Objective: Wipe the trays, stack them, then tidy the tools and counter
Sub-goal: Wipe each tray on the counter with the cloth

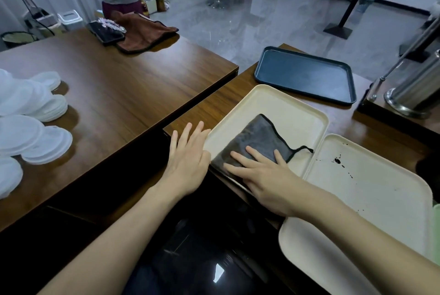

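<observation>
The left grip (188, 166) is a bare hand with long, slender fingers and short, plain nails, the knuckles showing faintly. The right grip (264, 175) looks alike. The left forearm (123, 230) and right forearm (357, 230) are slim and uncovered down to the view's lower edge.

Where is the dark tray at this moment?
In the head view, the dark tray lies upper right on the counter, just beyond the cream tray holding the grey cloth, left of the steel canister.
</observation>
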